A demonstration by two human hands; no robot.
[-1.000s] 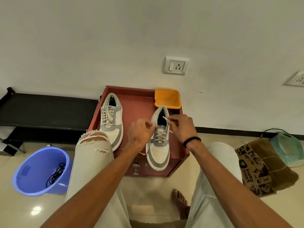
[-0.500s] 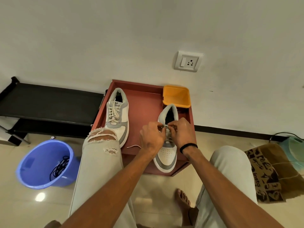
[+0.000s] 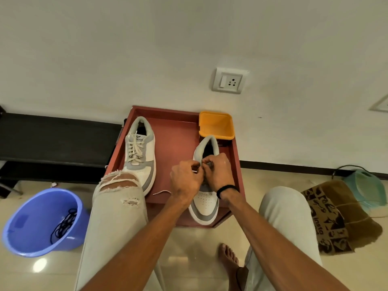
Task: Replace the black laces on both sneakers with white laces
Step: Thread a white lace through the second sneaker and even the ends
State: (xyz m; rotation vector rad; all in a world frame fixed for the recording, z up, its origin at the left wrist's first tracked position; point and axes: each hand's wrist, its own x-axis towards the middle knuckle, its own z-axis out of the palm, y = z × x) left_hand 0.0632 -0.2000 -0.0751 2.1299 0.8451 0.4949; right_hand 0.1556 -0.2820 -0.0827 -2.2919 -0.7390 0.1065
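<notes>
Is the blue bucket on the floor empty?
No. A tangle of black laces lies inside the blue bucket, against its wall; nothing else shows in it.

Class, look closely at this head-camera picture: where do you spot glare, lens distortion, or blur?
Head view: glare spot on the glossy floor beside the blue bucket; wide-angle lens bows the wall's dark skirting and stretches the forearms; the fingers of both hands over the right sneaker look slightly soft.

Two white-and-grey sneakers: left sneaker point(image 3: 140, 153) fully white-laced; right sneaker point(image 3: 205, 203) mid-lacing, a white lace end point(image 3: 161, 192) trailing; black laces point(image 3: 64, 224) lie discarded in a bucket.
</notes>
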